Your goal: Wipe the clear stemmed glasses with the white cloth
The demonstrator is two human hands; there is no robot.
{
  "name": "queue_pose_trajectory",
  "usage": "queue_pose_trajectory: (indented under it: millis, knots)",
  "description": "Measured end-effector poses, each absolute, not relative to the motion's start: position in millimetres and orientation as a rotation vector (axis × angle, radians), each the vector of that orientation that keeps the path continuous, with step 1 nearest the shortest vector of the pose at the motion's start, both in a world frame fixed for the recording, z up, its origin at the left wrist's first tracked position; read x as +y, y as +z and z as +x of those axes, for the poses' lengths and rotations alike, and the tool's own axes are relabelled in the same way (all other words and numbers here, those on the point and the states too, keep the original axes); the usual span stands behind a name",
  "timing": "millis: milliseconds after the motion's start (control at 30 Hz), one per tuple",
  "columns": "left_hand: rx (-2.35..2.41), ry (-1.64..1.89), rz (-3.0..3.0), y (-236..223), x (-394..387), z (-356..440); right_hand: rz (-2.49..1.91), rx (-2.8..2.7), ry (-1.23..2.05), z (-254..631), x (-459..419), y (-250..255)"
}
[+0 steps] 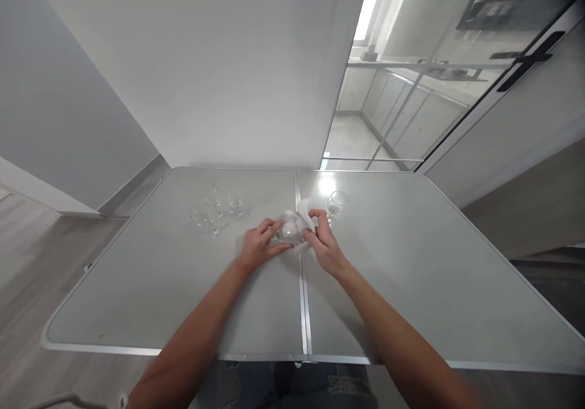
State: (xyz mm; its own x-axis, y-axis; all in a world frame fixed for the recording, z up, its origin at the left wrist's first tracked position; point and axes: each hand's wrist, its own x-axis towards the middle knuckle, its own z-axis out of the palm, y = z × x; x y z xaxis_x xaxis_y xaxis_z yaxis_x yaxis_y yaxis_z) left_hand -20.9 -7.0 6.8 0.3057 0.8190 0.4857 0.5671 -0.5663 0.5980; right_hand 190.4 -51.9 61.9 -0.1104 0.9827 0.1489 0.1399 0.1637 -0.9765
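Observation:
Over the middle of the table, my left hand (pixel 260 244) grips a clear wine glass (pixel 289 232) that lies tilted on its side. My right hand (pixel 324 241) pinches a white cloth (pixel 304 214) against the same glass, at its right end. Part of the glass is hidden by the cloth and my fingers. Just beyond my right hand another wine glass (pixel 338 200) stands upright. To the left of my left hand is a group of several clear glasses (pixel 214 211); their outlines overlap.
The pale folding table (pixel 137 287) has a metal seam (pixel 303 299) down its middle. A white wall (pixel 228 80) rises behind its far edge. At the right is a glazed door (pixel 388 92) with a black handle (pixel 530 61).

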Motion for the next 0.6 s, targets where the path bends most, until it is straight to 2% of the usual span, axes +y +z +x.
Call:
queue_pose_trajectory:
  millis: [300,533,600]
  knots:
    - [1.141,1.092,2.218,5,-8,-20,-1.081,-1.761,1.018,203,-55,55]
    - [0.950,1.280,2.368,-1,-9,-15,-0.922,-2.227,0.617,229,-40,38]
    - [0.925,1.316,2.379,-2,-9,-13,-0.919,-2.208,0.629,231,-41,37]
